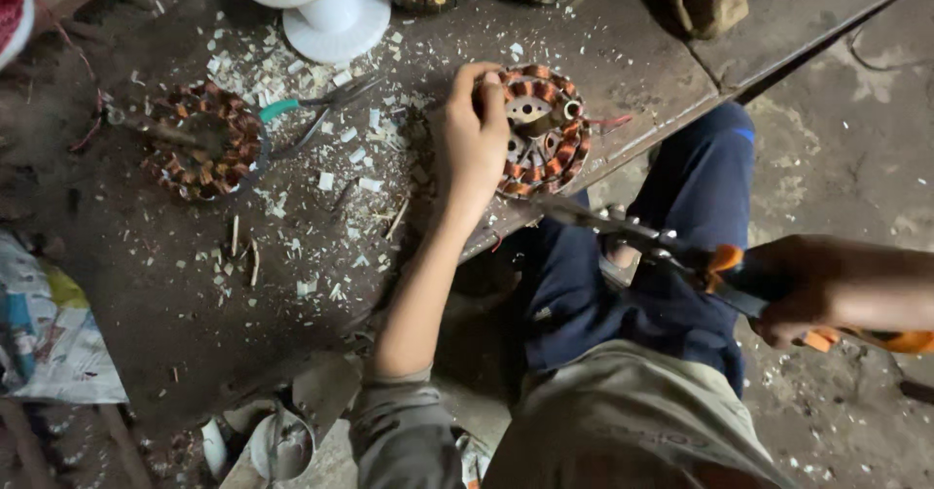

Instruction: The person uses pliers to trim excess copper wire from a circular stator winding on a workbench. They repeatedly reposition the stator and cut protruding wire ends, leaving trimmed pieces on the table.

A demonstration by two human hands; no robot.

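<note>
The left hand presses its fingers on a round copper-wound motor stator at the edge of the dark littered desk. The right hand grips orange-handled pliers beside the desk.

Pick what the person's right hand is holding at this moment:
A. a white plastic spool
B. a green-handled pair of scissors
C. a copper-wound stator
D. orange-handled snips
D: the right hand grips orange-handled snips, blades pointing toward the copper-wound stator that the left hand steadies at the workbench edge; the white spool and the green-handled scissors lie untouched on the bench.
</note>
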